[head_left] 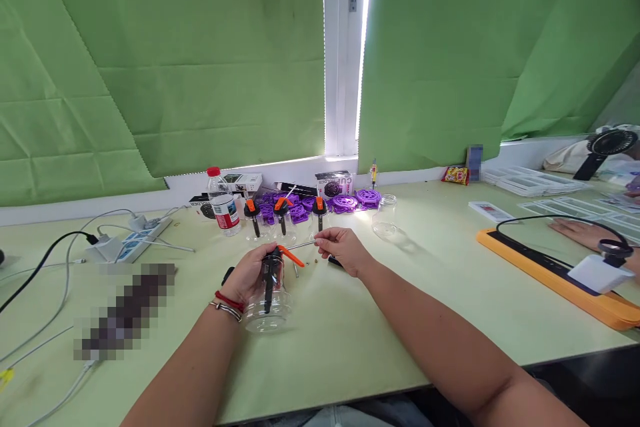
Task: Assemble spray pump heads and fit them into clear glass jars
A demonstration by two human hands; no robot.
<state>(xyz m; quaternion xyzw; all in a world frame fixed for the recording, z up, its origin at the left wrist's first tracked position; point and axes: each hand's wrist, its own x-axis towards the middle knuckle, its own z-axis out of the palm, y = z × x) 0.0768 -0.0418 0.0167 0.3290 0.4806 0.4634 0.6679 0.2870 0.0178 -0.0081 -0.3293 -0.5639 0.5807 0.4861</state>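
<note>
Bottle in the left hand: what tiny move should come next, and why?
Perhaps the right hand should gently line the rod up with the black top: the left hand holds the bottle, the right pinches the rod, and the rod's other end is close to that top.

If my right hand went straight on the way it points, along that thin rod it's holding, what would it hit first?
Most likely the orange lever on the clear jar that your left hand holds: the thin rod in your right hand points that way. Depth is hard to judge here.
</note>
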